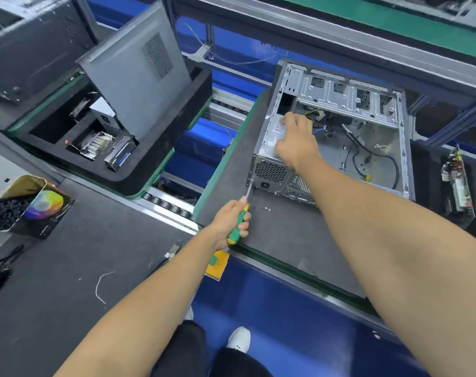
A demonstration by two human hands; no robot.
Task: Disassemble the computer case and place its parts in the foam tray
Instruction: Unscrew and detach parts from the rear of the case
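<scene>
Screwdriver [239, 222] gripped in left hand [228, 223] at computer case [337, 131] corner, right hand [295, 140] resting on power supply [275, 131].

A blue floor [272, 322] shows below a dark grey workbench [54, 295]. A roller conveyor [171, 205] with green-edged pallets [160, 175] runs past it, framed by aluminium rails [340, 42]. A second green-topped line [394, 17] lies beyond. Light is even, seemingly from overhead.
</scene>
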